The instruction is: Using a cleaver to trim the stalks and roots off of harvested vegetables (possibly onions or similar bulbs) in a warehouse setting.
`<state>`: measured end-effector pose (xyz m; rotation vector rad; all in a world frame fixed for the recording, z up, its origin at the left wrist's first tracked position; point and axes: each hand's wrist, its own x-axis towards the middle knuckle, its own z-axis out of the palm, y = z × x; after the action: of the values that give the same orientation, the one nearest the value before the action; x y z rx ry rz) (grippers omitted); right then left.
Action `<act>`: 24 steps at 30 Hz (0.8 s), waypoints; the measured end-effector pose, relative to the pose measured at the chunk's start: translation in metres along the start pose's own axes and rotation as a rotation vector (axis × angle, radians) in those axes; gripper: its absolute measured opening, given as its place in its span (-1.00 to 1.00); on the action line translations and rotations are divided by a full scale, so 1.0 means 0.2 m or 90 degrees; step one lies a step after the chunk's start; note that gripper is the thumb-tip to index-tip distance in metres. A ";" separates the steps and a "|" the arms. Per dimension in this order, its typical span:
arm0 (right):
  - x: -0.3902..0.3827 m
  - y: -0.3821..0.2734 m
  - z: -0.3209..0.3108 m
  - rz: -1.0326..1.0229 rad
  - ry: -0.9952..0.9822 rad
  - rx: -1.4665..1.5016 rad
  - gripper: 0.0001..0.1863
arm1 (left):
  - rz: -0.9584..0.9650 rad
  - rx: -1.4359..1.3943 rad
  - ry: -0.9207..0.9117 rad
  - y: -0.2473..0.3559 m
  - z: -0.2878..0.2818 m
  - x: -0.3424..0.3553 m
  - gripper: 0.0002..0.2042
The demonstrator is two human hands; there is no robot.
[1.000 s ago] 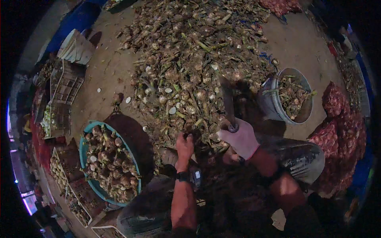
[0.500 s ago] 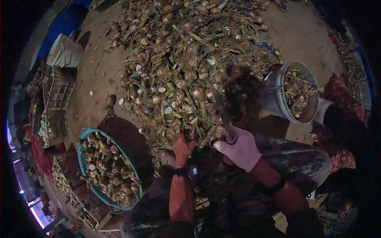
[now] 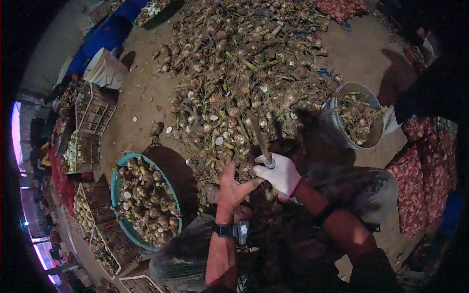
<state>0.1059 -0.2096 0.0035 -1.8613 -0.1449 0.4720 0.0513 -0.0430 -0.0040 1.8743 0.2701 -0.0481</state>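
My right hand (image 3: 278,173), in a white glove, grips the handle of a knife (image 3: 258,133), its blade pointing up and away over the pile. Close on its left, my bare left hand (image 3: 233,193) is curled around a soil-covered bulb (image 3: 245,171), mostly hidden by fingers and shadow. The left thumb reaches toward the gloved fingers. Before both hands spreads a large heap of dirty bulbs (image 3: 234,93) with thick stalks, some green. A few pale cut slices (image 3: 219,140) lie on it.
A teal tub (image 3: 115,188) of bulbs stands at my left, with plastic crates (image 3: 100,117) beyond. On the right are a grey bucket (image 3: 337,122) holding bulbs and trimmings, and red mesh sacks (image 3: 415,180). A shadowed person (image 3: 430,88) is at the far right.
The view has shifted, bringing the red sacks further in. My left hand has turned, its thumb now stretched toward the right hand. The knife stays in my right hand.
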 end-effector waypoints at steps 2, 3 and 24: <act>-0.03 -0.04 -0.02 0.023 -0.078 0.184 -0.78 | 0.076 0.134 0.044 0.05 -0.03 -0.06 -0.24; -0.04 -0.06 -0.03 0.055 -0.158 0.364 -0.85 | 0.081 0.137 0.047 0.04 -0.03 -0.09 -0.24; -0.22 -0.26 -0.09 -0.258 -0.189 -0.522 -0.79 | -0.004 0.021 0.105 0.08 -0.08 -0.27 -0.35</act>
<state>0.0803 -0.2228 0.0677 -2.4512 -1.0219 0.4294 0.0015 -0.0412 0.0255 1.9128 0.3910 0.0986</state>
